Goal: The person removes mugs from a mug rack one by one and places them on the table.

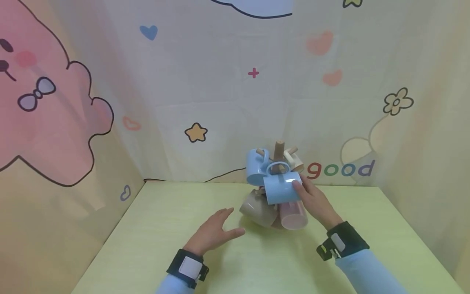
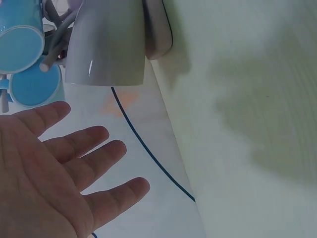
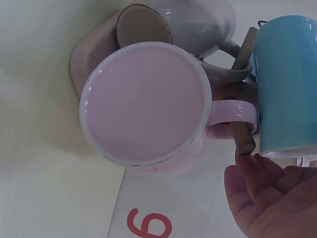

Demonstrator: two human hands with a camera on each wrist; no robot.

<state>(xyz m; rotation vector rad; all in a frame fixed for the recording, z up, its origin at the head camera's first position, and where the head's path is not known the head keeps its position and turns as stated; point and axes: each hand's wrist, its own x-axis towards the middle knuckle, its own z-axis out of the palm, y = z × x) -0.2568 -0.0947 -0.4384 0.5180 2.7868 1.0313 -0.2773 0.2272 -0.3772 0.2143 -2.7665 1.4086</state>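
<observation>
My right hand [image 1: 318, 204] grips a light blue mug [image 1: 280, 189] by its right end, thumb on its front. The mug lies sideways with its handle up, in front of a wooden mug tree [image 1: 279, 150]; whether the handle is round a peg I cannot tell. A second blue mug [image 1: 255, 168] hangs behind it at left, and a white mug [image 1: 295, 162] at right. Lower down hang a grey mug [image 1: 257, 209] and a pink mug [image 3: 148, 104]. My left hand [image 1: 214, 232] hovers left of the tree with fingers spread, touching nothing.
The tree stands toward the back of a pale yellow-green table [image 1: 154, 245]. A printed cloth [image 1: 205, 81] hangs close behind it. In the left wrist view the grey mug [image 2: 106, 44] is just beyond the fingertips.
</observation>
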